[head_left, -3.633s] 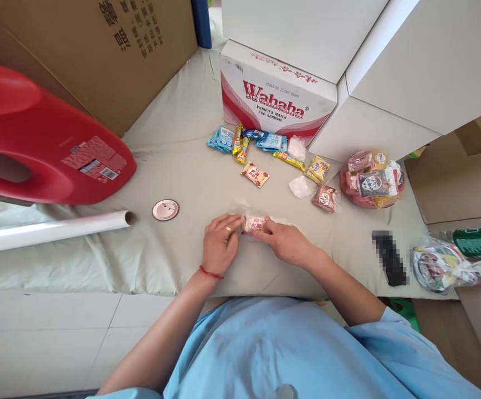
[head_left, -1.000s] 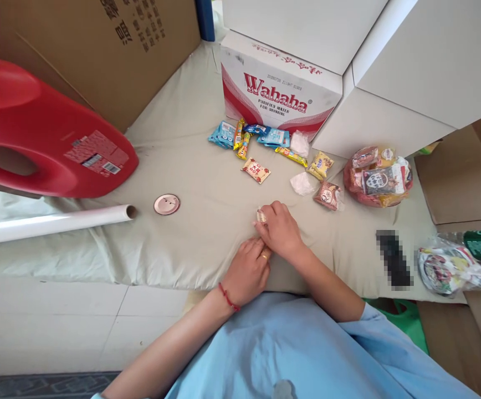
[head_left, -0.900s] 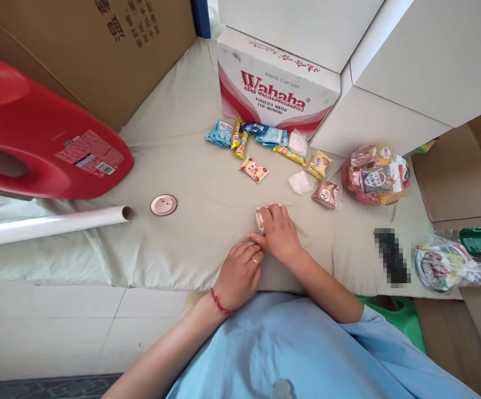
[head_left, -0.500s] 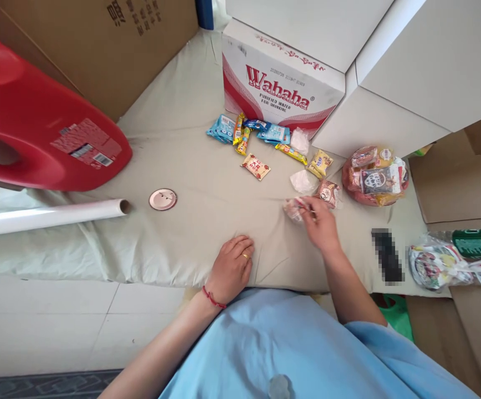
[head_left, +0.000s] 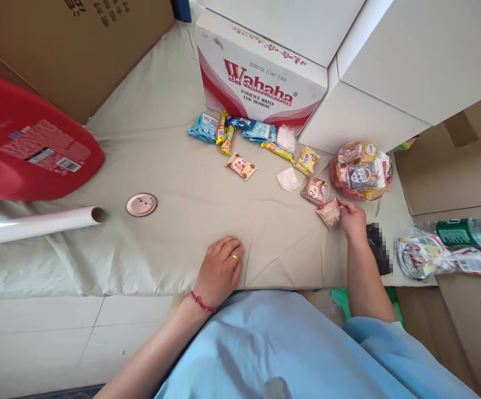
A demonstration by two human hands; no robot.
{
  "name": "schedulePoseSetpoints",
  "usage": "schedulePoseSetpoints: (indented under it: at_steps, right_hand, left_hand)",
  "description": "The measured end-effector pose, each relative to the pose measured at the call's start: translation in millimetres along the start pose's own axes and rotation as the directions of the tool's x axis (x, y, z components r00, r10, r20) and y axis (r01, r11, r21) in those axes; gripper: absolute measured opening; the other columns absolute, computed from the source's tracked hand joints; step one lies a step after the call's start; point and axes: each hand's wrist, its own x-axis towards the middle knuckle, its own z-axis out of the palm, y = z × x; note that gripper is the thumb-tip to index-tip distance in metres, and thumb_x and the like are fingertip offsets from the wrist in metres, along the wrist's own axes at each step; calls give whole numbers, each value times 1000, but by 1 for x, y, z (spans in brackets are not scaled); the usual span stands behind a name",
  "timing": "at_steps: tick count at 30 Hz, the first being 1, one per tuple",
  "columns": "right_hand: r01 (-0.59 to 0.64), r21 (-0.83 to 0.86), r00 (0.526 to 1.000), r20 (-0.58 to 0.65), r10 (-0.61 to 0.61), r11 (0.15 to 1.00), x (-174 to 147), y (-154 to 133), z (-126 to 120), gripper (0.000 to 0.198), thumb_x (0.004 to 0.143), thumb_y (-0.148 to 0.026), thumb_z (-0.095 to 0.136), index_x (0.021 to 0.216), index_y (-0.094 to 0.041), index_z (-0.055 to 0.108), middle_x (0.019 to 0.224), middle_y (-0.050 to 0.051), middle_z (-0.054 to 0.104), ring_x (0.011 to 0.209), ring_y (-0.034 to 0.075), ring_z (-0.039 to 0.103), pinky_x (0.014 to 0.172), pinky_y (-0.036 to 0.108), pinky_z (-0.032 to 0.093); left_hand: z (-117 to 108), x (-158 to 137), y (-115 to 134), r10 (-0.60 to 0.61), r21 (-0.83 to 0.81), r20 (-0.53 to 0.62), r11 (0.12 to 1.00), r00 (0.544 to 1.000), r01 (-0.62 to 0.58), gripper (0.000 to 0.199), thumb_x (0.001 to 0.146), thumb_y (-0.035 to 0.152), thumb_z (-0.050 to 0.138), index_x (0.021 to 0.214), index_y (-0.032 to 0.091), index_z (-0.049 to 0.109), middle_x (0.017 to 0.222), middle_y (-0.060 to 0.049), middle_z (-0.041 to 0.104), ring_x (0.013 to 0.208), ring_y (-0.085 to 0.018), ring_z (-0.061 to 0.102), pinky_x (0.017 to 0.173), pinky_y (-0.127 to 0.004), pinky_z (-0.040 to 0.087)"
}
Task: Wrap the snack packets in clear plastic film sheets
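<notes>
Packet point(head_left: 328, 214) rests in right hand point(head_left: 353, 219); carton point(head_left: 261, 78) reads "Wahaha".

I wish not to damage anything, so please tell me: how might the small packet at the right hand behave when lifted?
The small packet is probably light, being smaller than the right hand. Its wrinkled surface suggests it may crumple a little. Its squarish shape makes rolling seem unlikely.

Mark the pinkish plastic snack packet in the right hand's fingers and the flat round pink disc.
Pinkish plastic snack packet point(head_left: 328, 214): head view, middle of its wrapper.
Flat round pink disc point(head_left: 141, 205): head view, centre of its upper face.
</notes>
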Motion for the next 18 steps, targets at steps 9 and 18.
schedulePoseSetpoints:
  at_steps: [9,18]
  right_hand:
    - [547,-184,758,-305,-577,817,-32,-72,18,27,97,-23,47,104,-20,72,107,12,69,108,26,64,101,44,49]
    - [458,-100,871,251,-423,883,-12,-142,107,24,92,-20,55,110,-18,72,117,15,66,101,28,64,86,39,52]
  left_hand:
    - [0,1,1,18,19,-30,1000,999,-17,22,94,8,53,109,18,67,111,-10,73,117,-27,64,98,-43,52]
    - [-3,1,4,-26,-67,-73,998,997,21,23,94,8,54,108,21,67,108,-8,73,113,-24,65,97,-42,54]
